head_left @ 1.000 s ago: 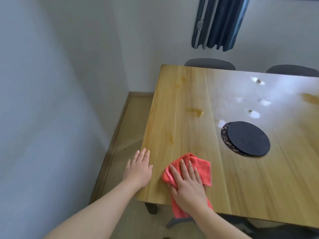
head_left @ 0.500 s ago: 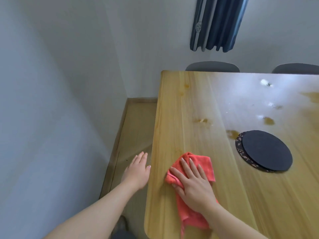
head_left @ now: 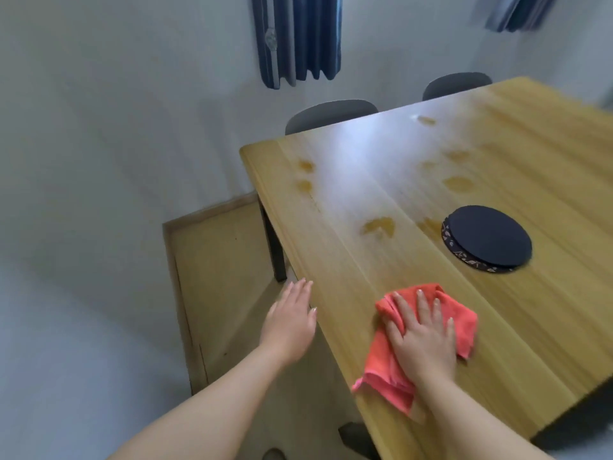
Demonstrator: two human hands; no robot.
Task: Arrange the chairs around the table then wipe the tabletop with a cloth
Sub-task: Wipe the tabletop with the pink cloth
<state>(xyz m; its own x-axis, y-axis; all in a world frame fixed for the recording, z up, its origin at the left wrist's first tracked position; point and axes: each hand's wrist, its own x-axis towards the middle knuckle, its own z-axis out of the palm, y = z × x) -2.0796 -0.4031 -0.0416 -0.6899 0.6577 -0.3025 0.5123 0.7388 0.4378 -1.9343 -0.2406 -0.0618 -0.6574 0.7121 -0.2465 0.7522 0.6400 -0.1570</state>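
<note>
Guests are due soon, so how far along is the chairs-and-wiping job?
Looks done: two grey chairs sit tucked at the far side of the tabletop. In hand: the right hand presses the red cloth flat near the front corner, with the left hand open by the edge. Left: amber stains across the middle, some beside the dark round mat, are not yet wiped.

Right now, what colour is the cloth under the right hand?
The cloth is plain coral red; the head view shows it best.

Plain grey-white walls (head_left: pixel 99 127) meet in a corner. Dark blue curtains (head_left: pixel 298 38) hang at top; wood-look floor (head_left: pixel 225 277) w/ pale baseboard (head_left: pixel 209 210).
</note>
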